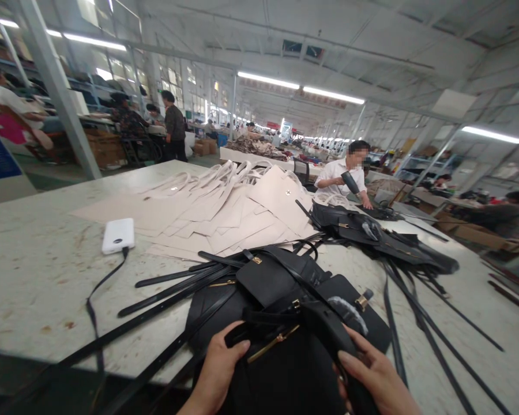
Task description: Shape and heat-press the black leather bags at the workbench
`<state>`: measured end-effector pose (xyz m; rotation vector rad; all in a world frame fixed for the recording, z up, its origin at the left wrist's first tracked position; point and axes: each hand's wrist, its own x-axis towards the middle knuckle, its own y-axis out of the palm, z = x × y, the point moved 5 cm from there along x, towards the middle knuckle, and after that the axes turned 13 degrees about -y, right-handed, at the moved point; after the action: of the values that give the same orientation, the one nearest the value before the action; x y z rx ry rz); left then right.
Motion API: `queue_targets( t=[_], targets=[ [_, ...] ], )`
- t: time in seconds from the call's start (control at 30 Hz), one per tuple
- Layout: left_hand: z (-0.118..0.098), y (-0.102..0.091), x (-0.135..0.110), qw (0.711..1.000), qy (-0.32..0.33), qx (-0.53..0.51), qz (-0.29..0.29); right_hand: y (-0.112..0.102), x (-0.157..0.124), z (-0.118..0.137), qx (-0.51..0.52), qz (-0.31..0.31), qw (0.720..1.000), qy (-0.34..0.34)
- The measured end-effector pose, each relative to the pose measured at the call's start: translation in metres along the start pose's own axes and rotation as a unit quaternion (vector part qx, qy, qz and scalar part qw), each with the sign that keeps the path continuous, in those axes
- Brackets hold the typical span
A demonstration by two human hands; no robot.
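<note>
A black bag [285, 374] with a gold zipper is at the table's near edge, held between my two hands. My left hand [222, 363] grips its upper left side, thumb on top and fingers wrapped behind. On the right side, my right hand [369, 363] is closed round a thick black flap or strap of the same bag; some fingertips are hidden. Just beyond lie more black bags [263, 282] with gold clasps, their long straps [168, 297] spread to the left.
Pale flat bag pieces [225, 213] with handles are heaped mid-table. A white power bank [118, 235] with a black cable lies left. More black bags [358, 225] lie right, where a co-worker [337, 176] holds a dark hand tool [350, 182]. The table [34, 265] is stained.
</note>
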<state>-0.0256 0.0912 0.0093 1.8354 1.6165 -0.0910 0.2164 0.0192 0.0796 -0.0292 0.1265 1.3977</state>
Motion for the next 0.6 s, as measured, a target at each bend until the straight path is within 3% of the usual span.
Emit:
queue_targets(
  t=[0.13, 0.37, 0.47, 0.6],
  targets=[
    [0.001, 0.000, -0.002, 0.999, 0.020, 0.010, -0.035, -0.006, 0.033, -0.002, 0.019, 0.050, 0.999, 0.007],
    [0.004, 0.003, -0.003, 1.000, 0.021, 0.010, -0.008, -0.016, 0.100, 0.024, -0.004, -0.038, 0.996, -0.082],
    [0.009, -0.001, 0.002, 1.000, 0.011, 0.003, -0.019, -0.029, 0.093, 0.035, -0.012, -0.058, 0.994, -0.095],
    [0.010, -0.001, 0.002, 1.000, 0.006, -0.007, -0.022, -0.030, 0.056, 0.028, -0.023, -0.005, 0.999, -0.043]
  ],
)
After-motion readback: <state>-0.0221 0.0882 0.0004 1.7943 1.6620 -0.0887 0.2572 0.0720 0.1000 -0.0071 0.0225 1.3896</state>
